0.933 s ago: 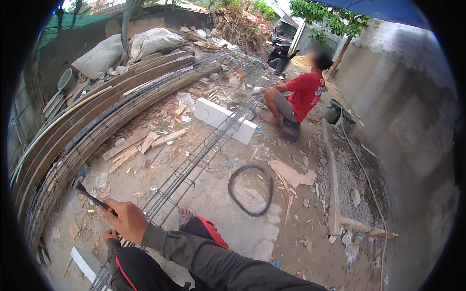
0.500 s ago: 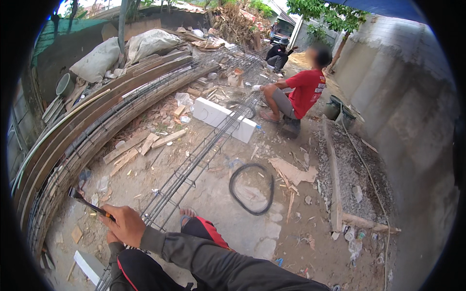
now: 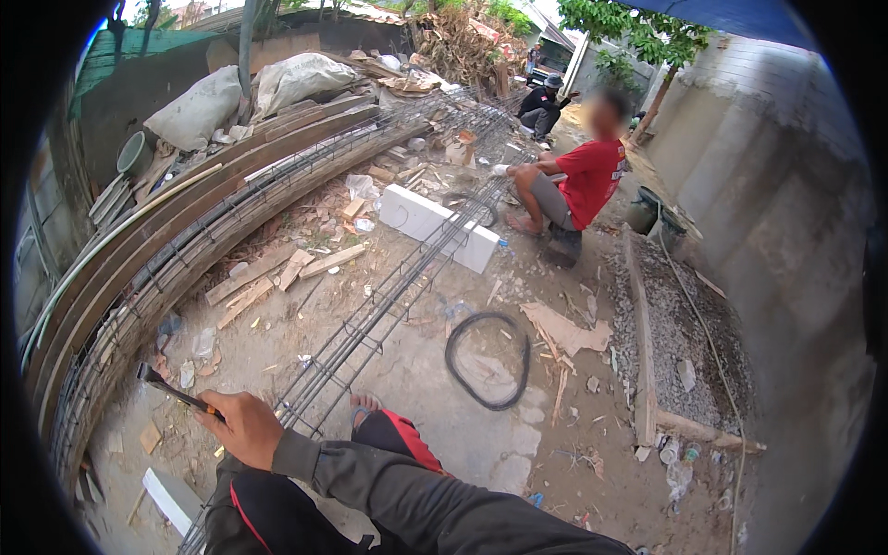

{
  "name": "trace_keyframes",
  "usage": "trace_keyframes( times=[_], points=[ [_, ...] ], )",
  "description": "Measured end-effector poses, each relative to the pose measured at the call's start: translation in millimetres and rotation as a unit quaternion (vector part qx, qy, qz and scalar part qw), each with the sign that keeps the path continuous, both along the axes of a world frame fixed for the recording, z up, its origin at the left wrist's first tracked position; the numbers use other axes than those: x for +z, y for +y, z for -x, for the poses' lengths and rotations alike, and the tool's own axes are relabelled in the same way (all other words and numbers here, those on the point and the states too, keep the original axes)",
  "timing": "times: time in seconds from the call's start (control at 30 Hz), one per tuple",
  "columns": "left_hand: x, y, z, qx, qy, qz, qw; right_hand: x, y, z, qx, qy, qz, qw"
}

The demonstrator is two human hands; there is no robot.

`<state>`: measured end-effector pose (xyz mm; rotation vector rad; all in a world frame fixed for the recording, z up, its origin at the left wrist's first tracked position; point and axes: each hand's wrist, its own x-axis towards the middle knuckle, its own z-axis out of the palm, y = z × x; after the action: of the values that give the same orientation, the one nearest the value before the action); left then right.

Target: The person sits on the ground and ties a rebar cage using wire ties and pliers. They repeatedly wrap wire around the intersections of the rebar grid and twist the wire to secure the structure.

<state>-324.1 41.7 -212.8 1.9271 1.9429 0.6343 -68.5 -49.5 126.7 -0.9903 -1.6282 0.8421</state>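
My right hand [image 3: 242,427] reaches across my body from the lower right in a dark grey sleeve. It is closed around a dark metal hand tool [image 3: 171,390] with an orange grip, whose head points left over the dirt. The hand hovers just left of a long rebar cage [image 3: 370,319] that runs from my knee away to a white block [image 3: 421,220]. My foot in a sandal [image 3: 363,404] rests beside the cage. My left hand is out of sight.
A person in a red shirt [image 3: 585,180] squats at the cage's far end; another person in black [image 3: 546,97] is behind. A black coil [image 3: 487,361] lies on the concrete. Curved planks and rebar [image 3: 185,250] are stacked on the left, a grey wall [image 3: 786,231] stands on the right, and wood scraps lie about.
My right hand with the tool has sunk slightly toward the ground. The person in red stays squatting in the same spot.
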Motion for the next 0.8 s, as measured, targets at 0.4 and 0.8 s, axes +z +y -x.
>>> trace_keyframes(
  times=[0.4, 0.8],
  points=[
    [-8.2, -9.4, 13.6, 0.052, -0.046, -0.018, 0.997, -8.1, 4.7, -1.1, 0.008, 0.031, -0.032, 0.999],
    [27.2, -46.8, 12.8, 0.072, -0.188, -0.011, 0.979, -5.7, 13.9, -17.8, -0.036, 0.125, 0.077, 0.989]
  ],
)
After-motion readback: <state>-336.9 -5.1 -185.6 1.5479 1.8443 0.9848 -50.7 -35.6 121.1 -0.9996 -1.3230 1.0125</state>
